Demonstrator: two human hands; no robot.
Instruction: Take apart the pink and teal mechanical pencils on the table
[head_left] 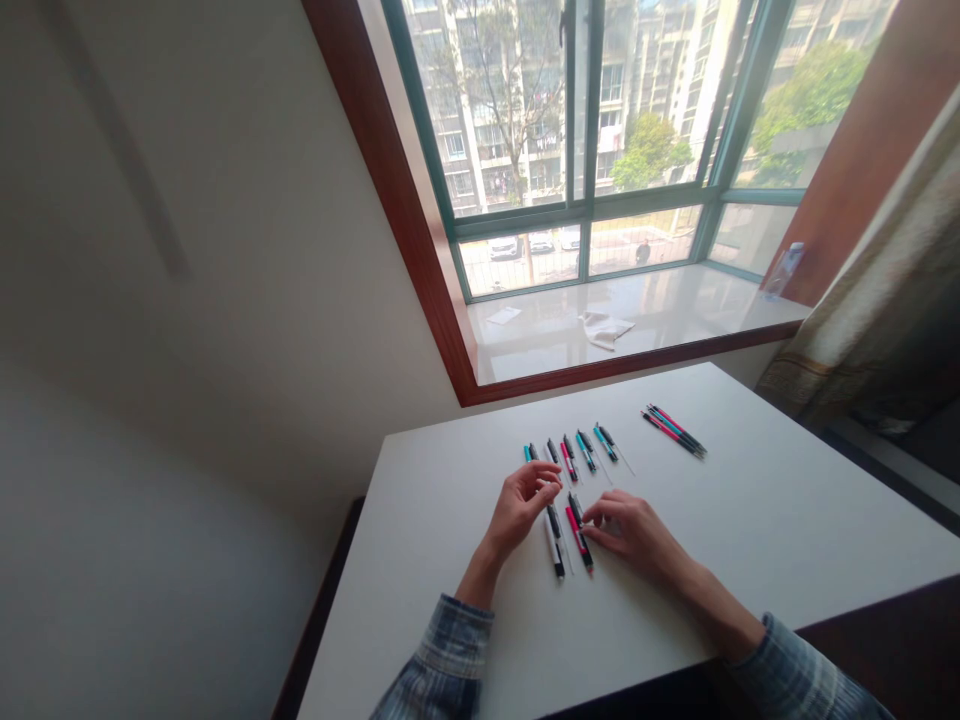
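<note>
While the left hand curls above two rows of pens on a white desk, its grip pressed together around nothing visible, the right hand holds its grip loosely spread just beside a pink-and-black pen.

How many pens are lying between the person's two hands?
2: a white-and-black pen on the left and a pink-and-black pen on the right, side by side between the left hand and the right hand. Others may be hidden under the fingers.
</note>
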